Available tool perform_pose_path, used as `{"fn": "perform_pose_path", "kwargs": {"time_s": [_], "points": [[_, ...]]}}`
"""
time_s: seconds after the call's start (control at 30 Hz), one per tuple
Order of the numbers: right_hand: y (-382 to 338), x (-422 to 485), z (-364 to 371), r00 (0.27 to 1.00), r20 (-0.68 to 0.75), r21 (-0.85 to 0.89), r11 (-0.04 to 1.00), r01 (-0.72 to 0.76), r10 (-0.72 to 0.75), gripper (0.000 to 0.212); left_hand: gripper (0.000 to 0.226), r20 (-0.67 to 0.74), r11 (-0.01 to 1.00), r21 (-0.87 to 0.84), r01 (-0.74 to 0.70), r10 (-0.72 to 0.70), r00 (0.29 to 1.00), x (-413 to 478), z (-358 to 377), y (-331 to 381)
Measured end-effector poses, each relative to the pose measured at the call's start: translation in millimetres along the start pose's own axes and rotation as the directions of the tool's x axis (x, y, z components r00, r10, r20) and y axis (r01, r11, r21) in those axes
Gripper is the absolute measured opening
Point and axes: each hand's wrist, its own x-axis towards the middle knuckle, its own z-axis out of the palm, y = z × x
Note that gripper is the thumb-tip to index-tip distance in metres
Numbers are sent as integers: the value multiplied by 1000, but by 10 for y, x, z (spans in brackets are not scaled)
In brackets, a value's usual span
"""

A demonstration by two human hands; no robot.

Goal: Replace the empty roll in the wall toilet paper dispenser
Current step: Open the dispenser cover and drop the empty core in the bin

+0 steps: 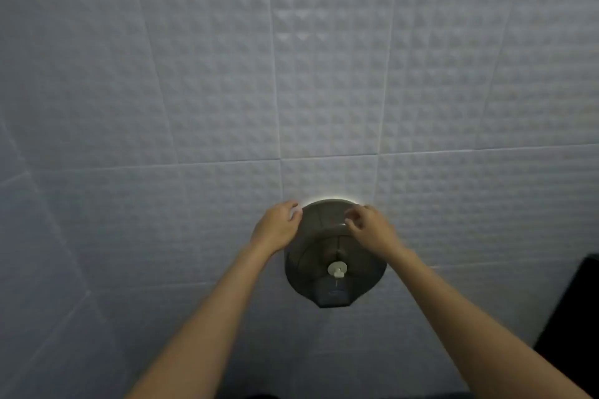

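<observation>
The task looks to be at its very start. The dispenser [335, 256], a round smoky-dark housing, hangs on the tiled wall [194, 91] low in the view, just below a horizontal grout line, and its cover is on and closed. A pale knob [337, 270] sits at the centre of the cover. Through the tinted plastic I cannot tell whether a roll or a bare core is inside, and no fresh roll shows anywhere. So opening the cover, taking out the empty core, fitting a new roll and closing up all appear to be left.

Both arms reach forward and up from the bottom edge of the view, converging on the top of the dispenser. The left hand [278, 226] rests at the upper left rim, fingers curled around the edge where the housing meets the wall, not gripping anything loose. The right hand [369, 226] is at the upper right of the cover, fingers loosely spread and bent, tips touching or just above the plastic; contact is hard to judge. Neither hand holds an object. My guess is they are feeling for the cover's catch along the top edge. A dark shape [573, 311] sits at the lower right edge of the view, too cropped to identify
</observation>
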Motion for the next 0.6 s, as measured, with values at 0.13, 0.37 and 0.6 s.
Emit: {"fn": "perform_pose_path", "kwargs": {"time_s": [0.13,0.37,0.6], "points": [[154,-196,301,989,55,27,990,-136,134,28,51,101,1000,7,28,-29,995,-34,241,-182],[476,-309,876,892,176,96,894,-437,417,32,64,195,996,-48,79,-68,978,117,700,-554],[623,-211,1318,836,216,206,813,-544,505,43,62,159,984,-137,112,-90,983,201,1000,-778]]}}
